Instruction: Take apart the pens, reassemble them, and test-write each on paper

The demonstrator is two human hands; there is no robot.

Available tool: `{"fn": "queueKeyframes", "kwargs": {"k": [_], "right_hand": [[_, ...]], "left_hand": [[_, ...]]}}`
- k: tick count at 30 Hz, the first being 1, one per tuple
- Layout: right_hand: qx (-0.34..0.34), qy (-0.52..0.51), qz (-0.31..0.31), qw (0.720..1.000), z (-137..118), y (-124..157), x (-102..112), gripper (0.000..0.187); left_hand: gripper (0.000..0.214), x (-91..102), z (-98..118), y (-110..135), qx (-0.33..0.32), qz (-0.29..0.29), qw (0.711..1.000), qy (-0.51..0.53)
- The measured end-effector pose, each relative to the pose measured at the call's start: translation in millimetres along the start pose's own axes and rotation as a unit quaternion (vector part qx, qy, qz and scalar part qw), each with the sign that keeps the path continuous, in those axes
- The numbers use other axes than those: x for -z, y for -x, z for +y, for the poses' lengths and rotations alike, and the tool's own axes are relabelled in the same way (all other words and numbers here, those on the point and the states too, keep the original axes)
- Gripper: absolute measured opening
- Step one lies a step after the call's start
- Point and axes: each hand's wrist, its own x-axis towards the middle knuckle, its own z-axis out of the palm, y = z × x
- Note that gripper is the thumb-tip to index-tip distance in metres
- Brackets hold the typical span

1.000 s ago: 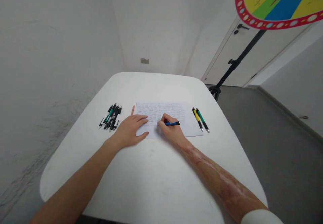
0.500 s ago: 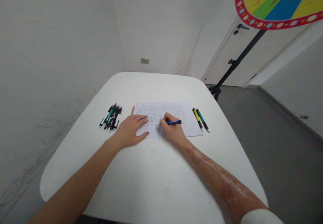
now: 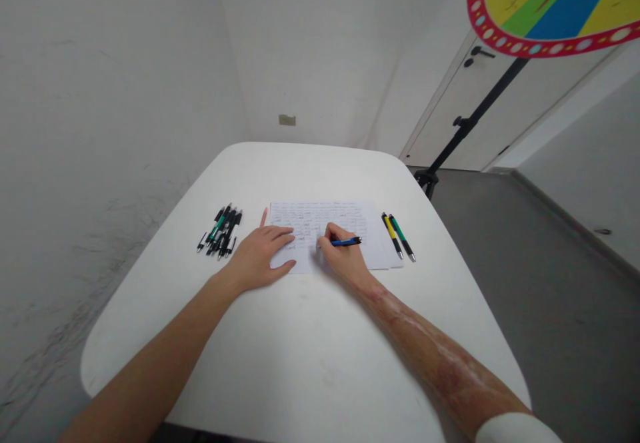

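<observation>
While the blue pen [image 3: 346, 242] is pinched by the right hand [image 3: 347, 260], the paper [image 3: 317, 214] should be steadied by the left hand [image 3: 257, 256]. Nothing is gripped by its spread fingers [image 3: 284, 231].

see a slim blue pen [image 3: 345, 242], dark toward its back end, held aslant at the paper [image 3: 381, 253], writing end leftward; cannot tell whether touching. find the paper lying flat on the white table [image 3: 310, 350], sheets staggered at the right, close rows of handwriting across the upper part.
</observation>
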Motion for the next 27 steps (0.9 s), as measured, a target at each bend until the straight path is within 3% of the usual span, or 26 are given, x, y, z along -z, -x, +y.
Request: {"fn": "queueKeyframes", "kwargs": {"k": [7,11,15,18,22,27], "right_hand": [[-0.005,-0.038,-0.008,0.999,1,-1,2,0.021],[-0.06,-0.103,-0.021,0.993,-2,0,8,0.023],[-0.062,-0.106,-0.026,0.992,-3,6,18,0.033],[-0.054,-0.128,-0.068,0.988,1,16,33,0.034],[-0.057,-0.198,-0.128,0.97,10,30,56,0.064],[-0.062,-0.235,-0.117,0.963,12,36,78,0.076]], "left_hand": [[0.045,-0.6,0,1,0.008,-0.003,1.0,0.006],[0.046,0.4,-1,1,0.005,-0.011,1.0,0.012],[0.047,1.1,-5,1,-0.001,-0.029,0.999,0.021],[0.048,1.6,-7,2,-0.002,-0.04,0.999,0.022],[0.048,3.1,-7,2,-0.007,-0.044,0.999,0.022],[0.048,4.1,-5,1,-0.01,-0.046,0.999,0.011]]}}
